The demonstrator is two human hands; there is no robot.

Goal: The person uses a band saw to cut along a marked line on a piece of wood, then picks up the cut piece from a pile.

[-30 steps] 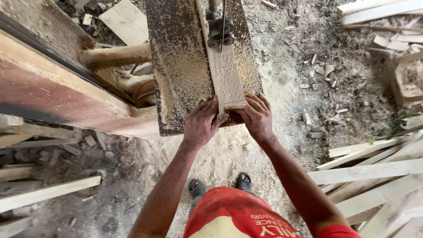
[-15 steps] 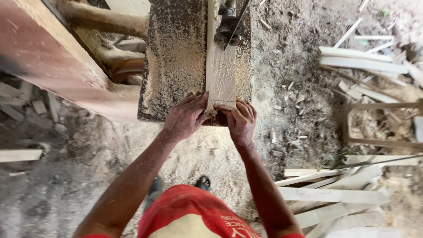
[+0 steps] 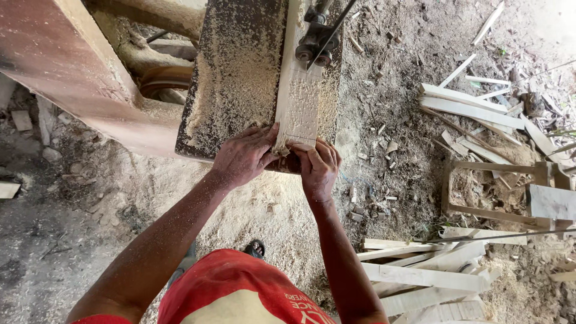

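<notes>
**Plank pinned at its near end, blade straight ahead**

The plank (image 3: pixel 298 99) is laid on the saw table (image 3: pixel 234 78) at top centre, long axis running up the frame toward the blade guide (image 3: pixel 316 45). Its near end is pressed by the left hand (image 3: pixel 243 157) and right hand (image 3: pixel 317 169), fingers flat, right one slightly lower
</notes>
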